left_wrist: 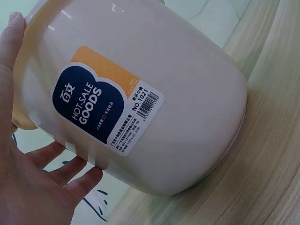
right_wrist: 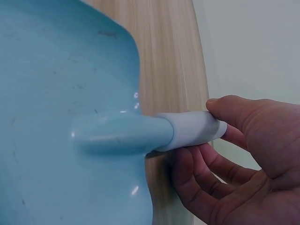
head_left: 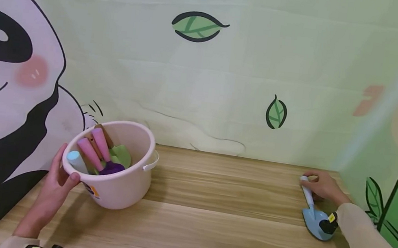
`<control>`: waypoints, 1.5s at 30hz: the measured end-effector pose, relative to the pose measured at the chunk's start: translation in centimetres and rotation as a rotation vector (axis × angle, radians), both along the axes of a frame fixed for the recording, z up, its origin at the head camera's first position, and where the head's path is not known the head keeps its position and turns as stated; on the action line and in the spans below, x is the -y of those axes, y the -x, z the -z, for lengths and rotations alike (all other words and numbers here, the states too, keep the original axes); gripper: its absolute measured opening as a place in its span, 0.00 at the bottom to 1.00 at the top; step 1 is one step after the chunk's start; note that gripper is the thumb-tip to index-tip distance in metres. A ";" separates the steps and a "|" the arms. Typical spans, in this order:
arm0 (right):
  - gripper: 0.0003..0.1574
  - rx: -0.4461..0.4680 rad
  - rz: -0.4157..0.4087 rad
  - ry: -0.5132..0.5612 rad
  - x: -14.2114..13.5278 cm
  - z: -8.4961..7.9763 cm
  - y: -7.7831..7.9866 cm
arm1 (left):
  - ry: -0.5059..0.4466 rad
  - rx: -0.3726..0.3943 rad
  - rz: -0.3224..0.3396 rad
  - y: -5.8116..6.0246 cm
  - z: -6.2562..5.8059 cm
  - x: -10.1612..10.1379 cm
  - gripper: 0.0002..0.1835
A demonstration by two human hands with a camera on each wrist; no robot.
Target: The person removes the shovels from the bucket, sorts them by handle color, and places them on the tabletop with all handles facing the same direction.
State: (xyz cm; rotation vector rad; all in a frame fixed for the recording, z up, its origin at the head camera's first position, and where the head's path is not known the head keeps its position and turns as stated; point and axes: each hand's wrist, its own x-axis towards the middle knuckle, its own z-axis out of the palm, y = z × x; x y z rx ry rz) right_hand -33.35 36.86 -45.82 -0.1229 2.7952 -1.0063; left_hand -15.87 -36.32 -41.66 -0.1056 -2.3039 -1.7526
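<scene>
My left hand grips the pale pink bucket at its near left rim. In the left wrist view the fingers press the outer wall beside a printed label. The bucket tilts toward that hand. Inside it lie garden tools with pink handles, a light blue handle end, a green piece and a purple one. Far to the right, my right hand pinches the white handle of a blue toy shovel between thumb and fingers. The shovel's blade points toward me.
A wooden tabletop spans between the hands. Behind it rises a cloth backdrop printed with leaves and, at left, a panda. A side wall closes in at the right. The bucket's white carry handle hangs on its right side.
</scene>
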 end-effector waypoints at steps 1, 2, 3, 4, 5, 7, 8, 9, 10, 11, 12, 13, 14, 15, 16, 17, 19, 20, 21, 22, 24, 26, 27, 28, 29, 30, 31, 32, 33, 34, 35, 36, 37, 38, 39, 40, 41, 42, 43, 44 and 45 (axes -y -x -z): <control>0.33 0.001 0.001 0.003 0.0 0.0 0.0 | 0.004 0.000 -0.002 0.0 0.0 0.0 0.41; 0.33 0.002 0.003 0.005 0.0 0.0 0.0 | 0.006 0.000 -0.002 0.0 0.0 0.0 0.41; 0.33 0.003 0.004 0.007 0.0 0.0 0.0 | 0.004 0.001 -0.002 0.0 -0.1 0.0 0.41; 0.34 0.004 0.005 0.009 0.1 -0.1 0.0 | 0.002 0.002 -0.001 0.0 0.0 0.0 0.41; 0.34 0.007 0.005 0.009 0.1 -0.1 0.0 | 0.002 0.003 -0.001 0.0 0.0 0.0 0.41; 0.33 0.007 0.005 0.011 0.2 -0.3 -0.1 | -0.002 0.005 0.001 0.0 0.0 0.1 0.41; 0.33 0.007 0.004 0.009 0.2 -0.3 -0.2 | -0.004 0.005 0.003 -0.1 0.0 0.1 0.41; 0.33 0.007 0.003 0.006 0.2 -0.4 -0.2 | -0.004 0.005 0.003 -0.1 0.0 0.1 0.41; 0.33 0.006 -0.001 0.003 0.3 -0.5 -0.2 | -0.007 0.004 0.005 0.0 0.0 0.1 0.41; 0.33 0.008 -0.004 0.002 0.3 -0.5 -0.3 | -0.008 0.003 0.007 0.0 0.0 0.1 0.41; 0.32 0.007 -0.012 -0.001 0.3 -0.6 -0.3 | -0.014 0.002 0.009 0.0 0.0 0.1 0.41; 0.33 0.011 -0.018 -0.005 0.2 -0.8 -0.3 | -0.020 0.000 0.011 0.0 0.1 0.1 0.41; 0.33 0.014 -0.032 -0.011 0.2 -0.9 -0.4 | -0.022 0.000 0.011 0.0 0.1 0.2 0.41; 0.33 0.021 -0.041 -0.009 0.2 -1.0 -0.4 | -0.027 -0.002 0.013 0.0 0.1 0.2 0.41; 0.34 0.030 -0.050 -0.008 0.1 -1.2 -0.4 | -0.033 -0.004 0.014 0.1 0.1 0.2 0.41; 0.34 0.041 -0.057 -0.006 0.1 -1.4 -0.5 | -0.036 -0.006 0.014 0.1 0.2 0.2 0.41; 0.36 0.070 -0.069 0.002 0.1 -1.8 -0.5 | -0.044 -0.011 0.017 0.0 0.2 0.2 0.41; 0.36 0.085 -0.074 0.008 0.1 -1.9 -0.6 | -0.047 -0.016 0.019 0.0 0.3 0.2 0.42; 0.37 0.101 -0.072 0.015 0.1 -2.1 -0.6 | -0.049 -0.021 0.020 0.0 0.3 0.2 0.42; 0.38 0.112 -0.075 0.015 0.1 -2.3 -0.6 | -0.054 -0.026 0.023 0.0 0.3 0.2 0.42; 0.38 0.130 -0.086 0.013 0.0 -2.7 -0.6 | -0.056 -0.035 0.025 0.0 0.4 0.2 0.42; 0.39 0.141 -0.091 0.000 0.0 -3.2 -0.6 | -0.055 -0.042 0.024 0.0 0.4 0.2 0.42; 0.40 0.144 -0.094 -0.010 0.1 -3.4 -0.6 | -0.054 -0.043 0.023 0.0 0.4 0.2 0.42; 0.40 0.145 -0.098 -0.019 0.1 -3.7 -0.6 | -0.053 -0.043 0.023 0.0 0.4 0.1 0.42; 0.40 0.145 -0.104 -0.027 0.2 -3.9 -0.7 | -0.047 -0.041 0.021 0.0 0.4 0.1 0.42; 0.41 0.151 -0.102 -0.032 0.3 -4.2 -0.7 | -0.043 -0.040 0.019 0.0 0.3 0.1 0.42; 0.41 0.155 -0.105 -0.039 0.3 -4.5 -0.7 | -0.040 -0.038 0.018 0.0 0.4 0.0 0.42; 0.41 0.160 -0.108 -0.044 0.4 -4.7 -0.8 | -0.036 -0.036 0.016 0.0 0.4 0.0 0.42; 0.41 0.162 -0.115 -0.049 0.5 -5.0 -0.8 | -0.040 -0.038 0.018 0.1 0.4 0.0 0.42; 0.41 0.161 -0.123 -0.052 0.6 -5.2 -0.8 | -0.042 -0.038 0.020 0.1 0.4 0.0 0.42; 0.42 0.161 -0.129 -0.057 0.7 -5.4 -0.7 | -0.041 -0.039 0.020 0.1 0.4 0.0 0.42; 0.42 0.162 -0.132 -0.059 0.7 -5.7 -0.7 | -0.042 -0.040 0.022 0.1 0.4 0.0 0.42; 0.42 0.157 -0.138 -0.065 0.9 -5.9 -0.6 | -0.046 -0.040 0.023 0.1 0.4 0.0 0.42; 0.42 0.151 -0.145 -0.070 1.0 -6.2 -0.6 | -0.053 -0.042 0.025 0.1 0.5 0.0 0.42; 0.42 0.145 -0.152 -0.074 1.1 -6.5 -0.5 | -0.054 -0.043 0.025 0.1 0.5 0.1 0.42; 0.42 0.140 -0.159 -0.077 1.2 -6.7 -0.4 | -0.051 -0.041 0.023 0.1 0.5 0.1 0.42; 0.43 0.137 -0.165 -0.081 1.3 -7.0 -0.3 | -0.047 -0.040 0.022 0.1 0.5 0.1 0.42; 0.43 0.136 -0.174 -0.085 1.5 -7.3 -0.2 | -0.048 -0.039 0.021 0.1 0.4 0.1 0.42; 0.43 0.137 -0.181 -0.091 1.6 -7.6 -0.1 | -0.047 -0.040 0.021 0.1 0.4 0.1 0.42; 0.44 0.140 -0.188 -0.095 1.7 -7.9 0.0 | -0.044 -0.040 0.020 0.1 0.4 0.1 0.42; 0.44 0.146 -0.195 -0.099 1.9 -8.3 0.0 | -0.039 -0.039 0.019 0.1 0.4 0.1 0.42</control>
